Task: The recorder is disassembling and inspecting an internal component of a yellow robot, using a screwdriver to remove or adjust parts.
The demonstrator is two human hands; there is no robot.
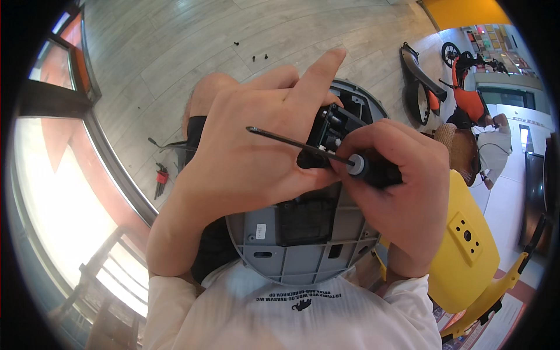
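Note:
A grey ribbed plastic shell [268, 254], rounded at its near end, rests against my body. Mounted in its far part is a black mechanical block [329, 125] with small cylinders and white bits. My left hand [245, 146] is closed around this block from the left, thumb near and index finger stretched out beyond it. In my right hand [402, 169] is a screwdriver [291, 142], its dark handle in the palm and its thin shaft pointing left across my left hand. The tip touches no screw. My right fingertips meet the block's near right side; what they touch is hidden.
Several small dark screws [254, 58] lie on the wooden floor [163, 35]. To the left is a red-holder hex key set [160, 179]. A yellow seat-like shell [466, 245] stands at right. Beyond are a black curved cover [417, 87], an orange motorbike [466, 99] and a person [494, 149].

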